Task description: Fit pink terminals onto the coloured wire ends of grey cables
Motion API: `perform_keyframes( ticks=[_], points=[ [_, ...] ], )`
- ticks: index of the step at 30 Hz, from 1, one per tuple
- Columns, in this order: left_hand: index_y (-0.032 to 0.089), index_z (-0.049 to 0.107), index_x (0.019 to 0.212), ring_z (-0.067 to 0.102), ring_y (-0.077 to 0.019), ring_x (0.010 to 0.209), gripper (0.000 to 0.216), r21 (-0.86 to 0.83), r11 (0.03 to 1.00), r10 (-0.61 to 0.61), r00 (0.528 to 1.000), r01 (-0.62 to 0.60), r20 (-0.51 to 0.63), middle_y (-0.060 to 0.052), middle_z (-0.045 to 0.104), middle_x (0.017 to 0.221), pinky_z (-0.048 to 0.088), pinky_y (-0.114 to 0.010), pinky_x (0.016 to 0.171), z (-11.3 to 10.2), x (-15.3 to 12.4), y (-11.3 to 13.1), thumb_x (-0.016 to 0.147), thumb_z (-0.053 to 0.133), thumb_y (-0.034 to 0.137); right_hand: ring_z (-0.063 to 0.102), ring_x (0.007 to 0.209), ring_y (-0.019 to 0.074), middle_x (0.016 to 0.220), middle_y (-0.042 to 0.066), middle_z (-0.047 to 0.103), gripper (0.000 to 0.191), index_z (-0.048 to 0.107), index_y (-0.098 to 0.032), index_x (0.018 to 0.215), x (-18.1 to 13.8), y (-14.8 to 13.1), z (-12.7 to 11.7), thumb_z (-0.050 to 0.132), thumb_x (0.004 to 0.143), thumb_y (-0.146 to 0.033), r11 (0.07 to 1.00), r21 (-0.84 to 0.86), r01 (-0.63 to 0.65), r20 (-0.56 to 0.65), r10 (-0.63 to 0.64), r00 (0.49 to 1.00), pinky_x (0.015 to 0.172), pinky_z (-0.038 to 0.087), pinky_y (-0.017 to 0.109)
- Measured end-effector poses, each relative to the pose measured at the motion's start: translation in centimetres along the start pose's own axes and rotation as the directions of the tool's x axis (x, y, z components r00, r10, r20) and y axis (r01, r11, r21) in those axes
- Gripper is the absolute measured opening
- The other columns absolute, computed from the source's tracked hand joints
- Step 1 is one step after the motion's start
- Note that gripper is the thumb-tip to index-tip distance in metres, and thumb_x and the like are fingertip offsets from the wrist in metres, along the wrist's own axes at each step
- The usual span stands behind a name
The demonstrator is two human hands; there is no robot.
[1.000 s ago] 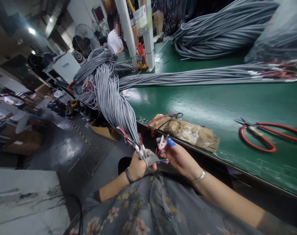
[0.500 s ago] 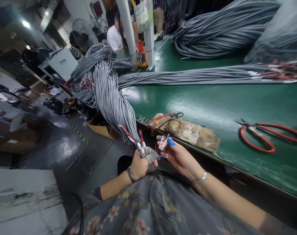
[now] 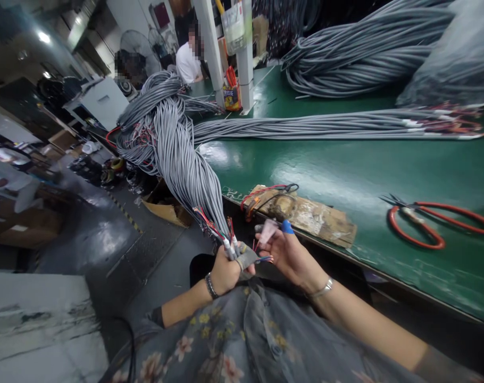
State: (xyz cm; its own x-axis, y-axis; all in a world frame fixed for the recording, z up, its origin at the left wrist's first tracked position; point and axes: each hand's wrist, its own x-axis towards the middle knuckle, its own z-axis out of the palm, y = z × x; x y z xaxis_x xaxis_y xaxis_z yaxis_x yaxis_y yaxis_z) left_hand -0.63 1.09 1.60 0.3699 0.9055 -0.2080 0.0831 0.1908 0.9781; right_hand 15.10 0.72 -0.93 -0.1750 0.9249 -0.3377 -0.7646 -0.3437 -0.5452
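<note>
My left hand (image 3: 226, 270) is closed around several grey cables (image 3: 231, 250) near their ends. White bands and stripped coloured wires (image 3: 210, 223) stick out above the fist. A grey wrap covers its thumb, and blue and red wire tips (image 3: 265, 259) show beside it. To the right, my right hand (image 3: 300, 259) holds a small pale pink piece (image 3: 268, 232) along its fingers, close to the wire tips. The piece is blurred, so its kind does not show. Blue tape (image 3: 287, 227) covers the right thumb, which is raised off the piece.
A thick grey cable bundle (image 3: 178, 143) hangs over the green table's edge (image 3: 345, 170). On the table lie a worn wooden board (image 3: 314, 215), orange-handled scissors (image 3: 415, 213), a straight cable row (image 3: 306, 126) and coiled cable (image 3: 357, 56). A person (image 3: 187, 61) sits behind a white post (image 3: 245, 69).
My right thumb has lifted away from the pink piece, which has turned and blurred. The right hand has opened out a little. My left hand keeps its hold on the cables.
</note>
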Motion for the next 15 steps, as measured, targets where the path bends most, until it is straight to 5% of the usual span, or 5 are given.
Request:
perform_keyframes(
  ticks=[9,15],
  points=[
    [0.016,0.059,0.052,0.052,-0.0104,0.047,0.038,0.001,0.998,0.063,0.995,-0.063,-0.080,-0.002,0.058,0.048,0.042,-0.023,0.051,0.23,0.05,-0.59,0.075,0.066,0.045,0.045,0.051,0.0089,0.059,-0.002,0.058,0.044,0.068,-0.018,0.070,-0.30,-0.28,0.88,0.082,0.057,-0.057,0.982,-0.146,0.118,-0.032,-0.124,0.992,0.047,0.039,0.022],
    [0.017,0.056,0.050,0.051,-0.0100,0.045,0.041,0.004,0.999,0.033,0.994,-0.033,-0.103,-0.001,0.056,0.045,0.043,-0.022,0.050,0.73,0.32,0.05,0.072,0.068,0.049,0.047,0.050,0.0086,0.054,-0.004,0.056,0.045,0.065,-0.019,0.064,-0.45,-0.77,0.71,0.086,0.050,-0.056,0.986,-0.154,0.061,-0.133,-0.081,0.988,0.048,0.040,0.021]
  ],
)
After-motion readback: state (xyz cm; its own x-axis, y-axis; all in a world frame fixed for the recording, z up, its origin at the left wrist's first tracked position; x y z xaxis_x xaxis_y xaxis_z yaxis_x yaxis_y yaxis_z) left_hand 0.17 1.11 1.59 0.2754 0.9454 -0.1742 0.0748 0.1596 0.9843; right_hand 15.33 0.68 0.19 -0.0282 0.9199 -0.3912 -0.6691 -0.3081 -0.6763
